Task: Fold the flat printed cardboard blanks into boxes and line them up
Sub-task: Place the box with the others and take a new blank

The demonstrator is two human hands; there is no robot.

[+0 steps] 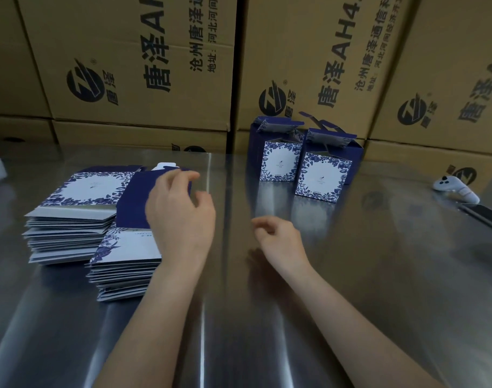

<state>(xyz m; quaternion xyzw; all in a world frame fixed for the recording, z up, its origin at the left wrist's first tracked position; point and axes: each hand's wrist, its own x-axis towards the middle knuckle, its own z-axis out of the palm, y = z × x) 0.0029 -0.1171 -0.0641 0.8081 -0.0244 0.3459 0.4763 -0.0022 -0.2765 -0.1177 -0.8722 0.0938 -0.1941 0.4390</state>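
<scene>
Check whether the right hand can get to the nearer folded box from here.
Probably yes. The right hand holds nothing, and only bare steel table lies between it and the nearer folded box.
</scene>
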